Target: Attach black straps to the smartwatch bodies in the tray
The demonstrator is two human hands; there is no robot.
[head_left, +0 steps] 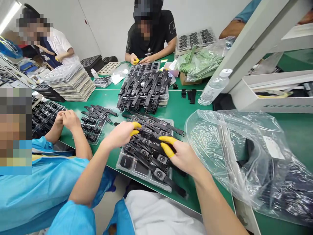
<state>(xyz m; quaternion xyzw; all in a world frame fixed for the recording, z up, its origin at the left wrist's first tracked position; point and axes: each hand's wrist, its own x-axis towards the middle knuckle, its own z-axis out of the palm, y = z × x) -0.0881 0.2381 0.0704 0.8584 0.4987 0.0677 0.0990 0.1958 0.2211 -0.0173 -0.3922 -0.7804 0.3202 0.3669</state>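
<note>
Yellow finger cots cover the thumb and forefinger of my left hand (122, 133) and my right hand (182, 153). Between them, above a clear plastic tray (137, 174), is a dark smartwatch with a black strap (149, 136); both hands pinch it, the left at one end and the right at the other. Its details are blurred. Under my hands, several black smartwatches (160, 174) lie strapped out across the tray, their round sensor backs facing up. Near the tray's front, a black square piece (126, 162) sits in a compartment.
Behind the tray rises a stack of trays with watches (144, 88). At right lie a large clear plastic bag (244, 156) and a water bottle (215, 88). A co-worker's hands (70, 119) are close on the left; another person (150, 36) sits opposite.
</note>
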